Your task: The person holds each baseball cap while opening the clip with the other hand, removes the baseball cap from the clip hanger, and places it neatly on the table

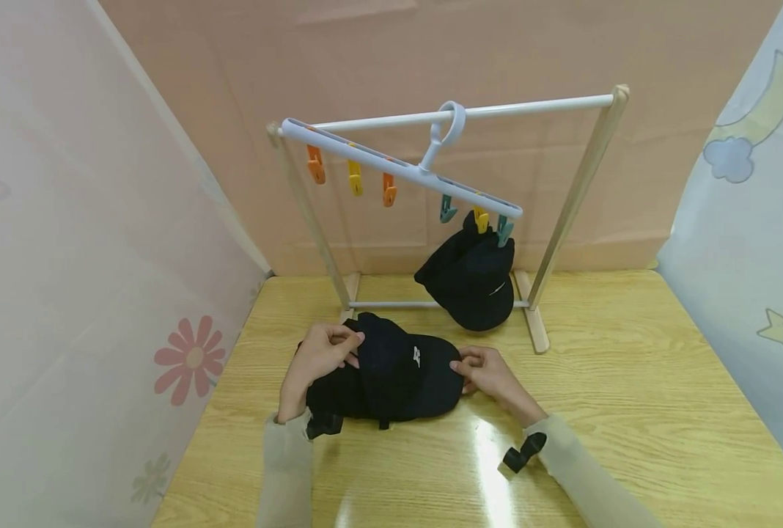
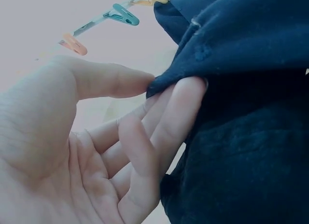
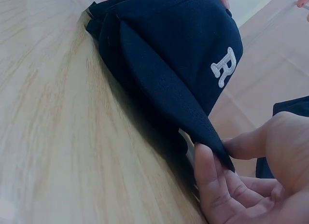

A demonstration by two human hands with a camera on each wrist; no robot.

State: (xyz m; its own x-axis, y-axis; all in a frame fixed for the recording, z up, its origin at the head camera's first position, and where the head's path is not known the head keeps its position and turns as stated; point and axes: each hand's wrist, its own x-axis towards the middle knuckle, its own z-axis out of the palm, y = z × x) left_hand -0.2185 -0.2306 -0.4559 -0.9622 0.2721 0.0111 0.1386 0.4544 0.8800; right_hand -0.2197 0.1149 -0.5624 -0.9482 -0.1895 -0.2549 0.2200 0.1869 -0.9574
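A black baseball cap (image 1: 391, 367) with a white letter on its front lies on the table between my two hands. More dark fabric (image 1: 331, 392) lies under and left of it; whether that is a second cap I cannot tell. My left hand (image 1: 319, 359) pinches the cap's edge between thumb and fingers, as the left wrist view shows. At the brim (image 3: 169, 98), my right hand (image 1: 487, 374) pinches the edge with the thumb on top and fingers beneath. Another black cap (image 1: 473, 275) hangs from clips behind, right of centre.
A lilac clip hanger (image 1: 391, 165) hangs tilted, right end low, from the white rod (image 1: 530, 107) of a wooden stand (image 1: 576, 198). Orange and yellow clips (image 1: 355, 178) dangle on its left half. Wood-grain table (image 1: 629, 411) extends to both sides, and patterned cloth walls (image 1: 68, 293) stand around it.
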